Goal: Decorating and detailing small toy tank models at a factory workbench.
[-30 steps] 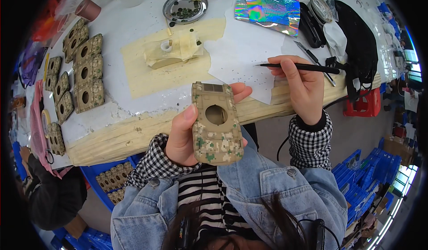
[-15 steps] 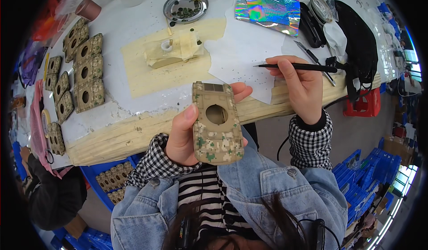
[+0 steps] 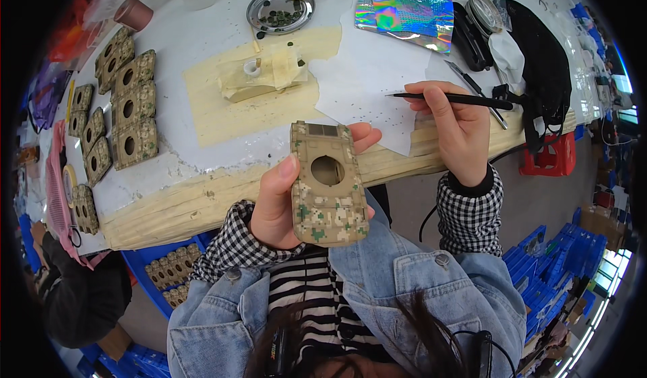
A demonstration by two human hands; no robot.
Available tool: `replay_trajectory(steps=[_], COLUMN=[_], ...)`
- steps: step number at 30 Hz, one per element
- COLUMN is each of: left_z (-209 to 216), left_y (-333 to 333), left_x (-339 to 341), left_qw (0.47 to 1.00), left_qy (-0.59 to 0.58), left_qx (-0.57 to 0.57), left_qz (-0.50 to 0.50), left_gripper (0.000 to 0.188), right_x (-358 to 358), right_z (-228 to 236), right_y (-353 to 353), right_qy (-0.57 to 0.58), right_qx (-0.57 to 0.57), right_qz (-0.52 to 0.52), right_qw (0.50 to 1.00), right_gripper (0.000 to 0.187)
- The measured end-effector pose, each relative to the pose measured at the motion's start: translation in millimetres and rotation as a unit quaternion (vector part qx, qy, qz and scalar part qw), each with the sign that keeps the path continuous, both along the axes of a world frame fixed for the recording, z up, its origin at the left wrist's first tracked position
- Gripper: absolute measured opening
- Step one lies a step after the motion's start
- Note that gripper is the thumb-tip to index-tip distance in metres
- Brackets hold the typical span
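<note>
My left hand point(image 3: 273, 199) is closed around a tan toy tank hull point(image 3: 330, 209) with a digital camouflage pattern. The shell has a round hole in its middle and a dark grille at its far end; it is held just off the table's front edge. In my right hand point(image 3: 458, 132) is a pair of black tweezers point(image 3: 465, 99), pinched between thumb and fingers. Their fine tip points left, over a sheet of white paper point(image 3: 364, 75) dotted with tiny dark specks. The tweezers and the hull are apart. Whether the tip grips anything is too small to see.
Several more camouflage hulls point(image 3: 135, 112) stand at the left. A round metal dish point(image 3: 280, 11) holds small green parts, behind a tape-wrapped block point(image 3: 263, 78). Shiny foil bags point(image 3: 404, 14), a knife point(image 3: 472, 81) and a black pouch point(image 3: 539, 61) lie right. A blue crate point(image 3: 145, 263) sits below.
My right hand with the tweezers has shifted very slightly to the right. The hull in my left hand has tilted a little; the table things are unchanged.
</note>
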State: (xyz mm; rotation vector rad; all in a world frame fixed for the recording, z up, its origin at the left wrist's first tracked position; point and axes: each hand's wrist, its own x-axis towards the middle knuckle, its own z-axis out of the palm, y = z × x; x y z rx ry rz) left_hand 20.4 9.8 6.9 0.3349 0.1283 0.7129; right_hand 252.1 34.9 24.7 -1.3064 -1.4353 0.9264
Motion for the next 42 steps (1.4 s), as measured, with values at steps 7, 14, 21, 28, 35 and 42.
replay_trajectory(steps=[7, 14, 21, 28, 35, 42], left_z=[2.6, 17.1, 24.2, 6.3, 8.9, 6.1], left_y=[-1.3, -5.6, -9.6, -12.5, -13.9, -16.1], left_x=[0.7, 7.2, -3.1, -18.4, -21.0, -20.3], left_qw=[1.000, 0.993, 0.987, 0.991, 0.990, 0.990], left_qy=[0.017, 0.060, 0.098, -0.060, -0.051, -0.070], left_qx=[0.007, 0.034, 0.070, 0.106, 0.114, 0.099], left_qz=[0.010, 0.094, 0.111, 0.056, 0.060, 0.074], left_gripper=[0.077, 0.092, 0.104, 0.094, 0.095, 0.098], right_x=[0.5, 0.3, -11.0, -22.4, -28.1, -32.0], right_z=[2.5, 32.6, 48.7, 53.6, 58.6, 60.4], right_y=[-1.1, 2.9, 7.7, 5.2, 1.7, 0.4], right_qy=[0.010, 0.024, 0.017, 0.016, 0.014, 0.014], right_qx=[0.005, -0.001, -0.032, -0.019, -0.016, -0.009], right_qz=[-0.004, 0.090, 0.165, 0.184, 0.197, 0.215], right_qw=[1.000, 0.996, 0.986, 0.983, 0.980, 0.976], right_gripper=[0.025, 0.030, 0.035, 0.032, 0.028, 0.027])
